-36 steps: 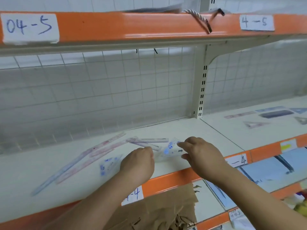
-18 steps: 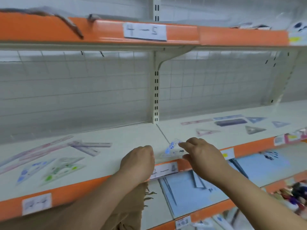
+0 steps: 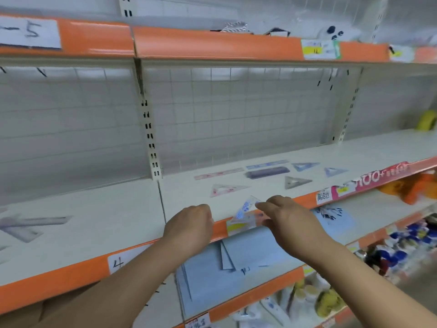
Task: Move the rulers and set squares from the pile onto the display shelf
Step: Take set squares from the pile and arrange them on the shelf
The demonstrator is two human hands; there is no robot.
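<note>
Two bare hands hover over the orange lip of a white display shelf. The right hand pinches a clear set square with blue print between fingertips and thumb. It holds the piece tilted just above the shelf's front edge, at nine o'clock from that hand. The left hand, at nine o'clock from the clear set square, shows only its back, with fingers curled under; whether it grips anything cannot be told.

Toward twelve and one o'clock from the hands, laid flat and apart on the shelf, are:
- a pink set square
- a pink ruler
- a blue ruler
- a dark bar that may be another ruler
- a grey set square
- two blue set squares

Far off at nine o'clock, a blurred pile of rulers lies on the neighbouring bay of the same shelf level.
</note>
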